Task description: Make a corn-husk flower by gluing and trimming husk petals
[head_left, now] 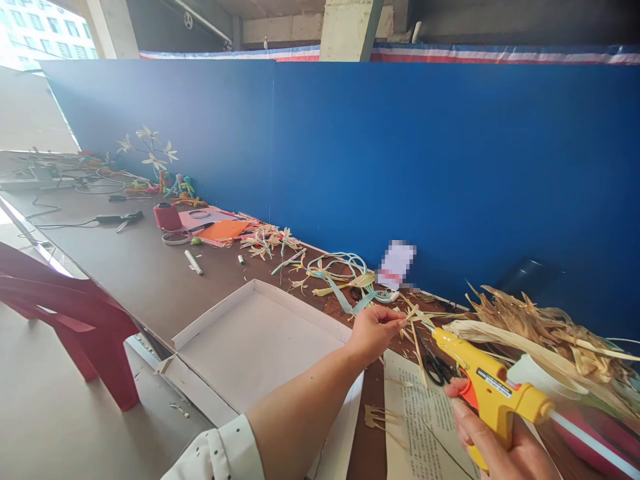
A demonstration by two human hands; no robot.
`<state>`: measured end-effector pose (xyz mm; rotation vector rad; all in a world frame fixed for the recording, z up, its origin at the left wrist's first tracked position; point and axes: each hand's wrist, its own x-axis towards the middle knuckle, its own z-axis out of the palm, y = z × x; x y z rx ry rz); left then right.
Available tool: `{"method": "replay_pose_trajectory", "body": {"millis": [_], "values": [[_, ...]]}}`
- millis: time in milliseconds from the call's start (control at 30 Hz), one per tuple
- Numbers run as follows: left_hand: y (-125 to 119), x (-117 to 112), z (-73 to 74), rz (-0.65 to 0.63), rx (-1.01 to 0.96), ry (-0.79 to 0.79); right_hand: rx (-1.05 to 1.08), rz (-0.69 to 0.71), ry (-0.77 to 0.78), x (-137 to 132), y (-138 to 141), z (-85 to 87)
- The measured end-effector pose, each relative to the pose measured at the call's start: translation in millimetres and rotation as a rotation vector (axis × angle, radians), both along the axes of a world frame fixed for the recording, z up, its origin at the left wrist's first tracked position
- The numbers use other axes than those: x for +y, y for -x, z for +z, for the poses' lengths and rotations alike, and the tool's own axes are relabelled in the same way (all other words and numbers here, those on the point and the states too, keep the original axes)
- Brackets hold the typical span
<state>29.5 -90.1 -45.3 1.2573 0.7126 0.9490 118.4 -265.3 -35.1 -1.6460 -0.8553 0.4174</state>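
My right hand [500, 433] is wrapped round the handle of a yellow hot glue gun [493, 383], a finger at its red trigger. A white glue stick [590, 440] sticks out of its back end. The gun's nozzle points at a pale strip of dried husk [414, 316], pinched in the fingertips of my left hand [376, 335]. Whether nozzle and strip touch, I cannot tell. Black-handled scissors [437, 368] lie below the nozzle, partly on a printed sheet [417, 420]. Small cut husk pieces [381, 417] rest beside that sheet.
A shallow white box lid [250, 347] lies left of my forearm. Dried corn husks [550, 327] are heaped at right by the blue partition [400, 153]. Cords, husk flowers [270, 240] and coloured paper [223, 230] line the table's back. A red chair [85, 313] stands at left.
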Motion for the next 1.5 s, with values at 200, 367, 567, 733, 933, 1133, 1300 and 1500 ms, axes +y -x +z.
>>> {"method": "replay_pose_trajectory", "body": {"millis": [200, 367, 567, 733, 933, 1133, 1300, 1500], "values": [[-0.5, -0.1, -1.0, -0.013, -0.029, 0.005, -0.044, 0.048, -0.002, 2.5, -4.2, -2.4], [-1.2, 0.6, -2.5, -0.012, -0.025, 0.027, -0.004, 0.014, 0.011, 5.8, 1.5, 0.7], [-0.6, -0.4, -0.4, -0.021, -0.037, 0.029, 0.000, 0.016, 0.016, 6.1, 3.8, -0.7], [-0.9, -0.3, -1.0, -0.022, -0.018, 0.025, -0.029, -0.007, 0.029, 7.9, 6.1, -0.3], [-1.6, 0.8, -2.5, -0.032, -0.024, 0.029, -0.111, -0.013, 0.074, 8.0, 5.8, 2.0], [-1.1, 0.1, -0.5, -0.038, -0.017, 0.082, -0.162, -0.040, 0.103, 8.1, 2.5, 0.2], [-1.4, 0.1, -0.7, -0.057, -0.049, 0.105, -0.180, -0.036, 0.090, 9.5, 3.3, -0.3], [-0.8, 0.2, -1.2, -0.074, -0.085, 0.123, -0.208, -0.033, 0.106, 9.1, 3.0, -0.7]]}}
